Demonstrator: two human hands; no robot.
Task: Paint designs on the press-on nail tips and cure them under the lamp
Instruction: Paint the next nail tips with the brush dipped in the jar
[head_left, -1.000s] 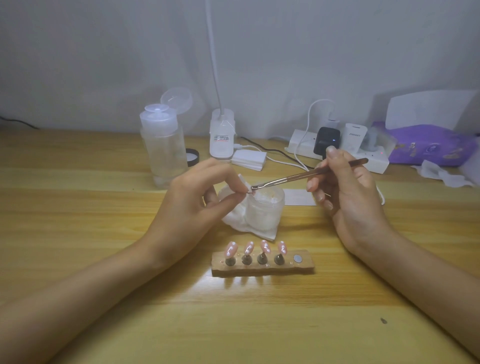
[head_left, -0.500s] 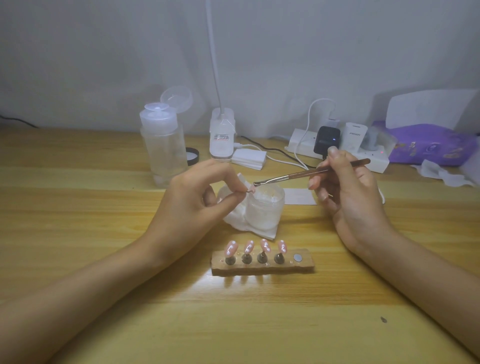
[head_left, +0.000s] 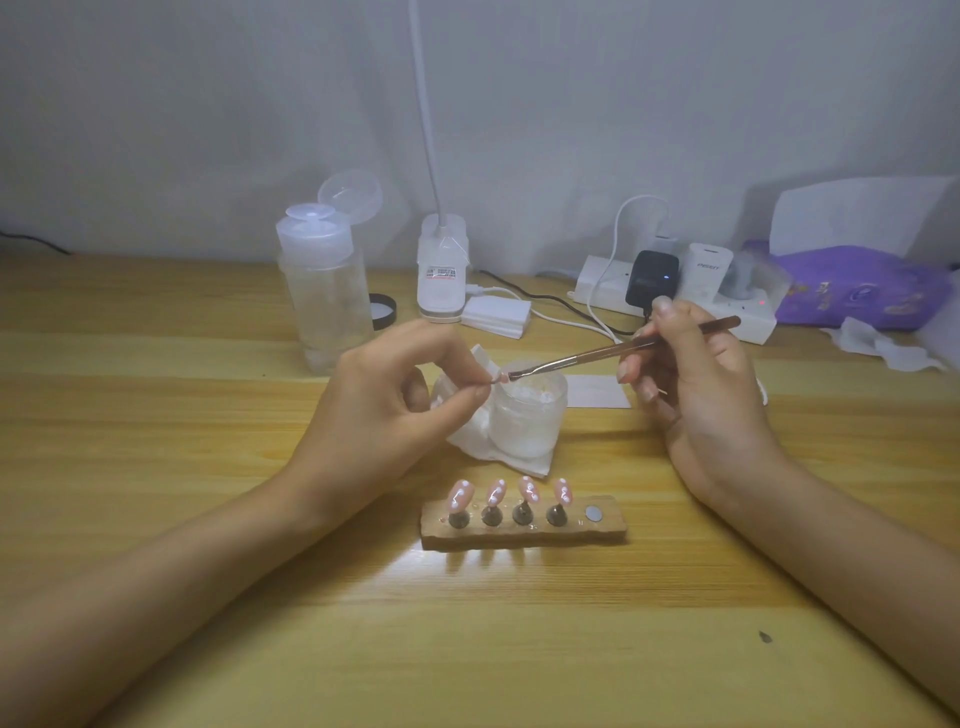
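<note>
Both my forearms reach in over the table (head_left: 156, 415), wrists lifted off the wood. My left hand (head_left: 384, 410) is curled, thumb and forefinger pinching one small pink nail tip (head_left: 497, 380) just above the one frosted jar (head_left: 530, 415). My right hand (head_left: 696, 395) grips one thin metal tool (head_left: 587, 356) like a pen, its flat end at that nail tip. Four pink nail tips with white marks (head_left: 460, 493) stand on four dark pegs (head_left: 459, 518) in one wooden block (head_left: 524, 538) nearer me, beside one bare metal disc (head_left: 594, 514).
</note>
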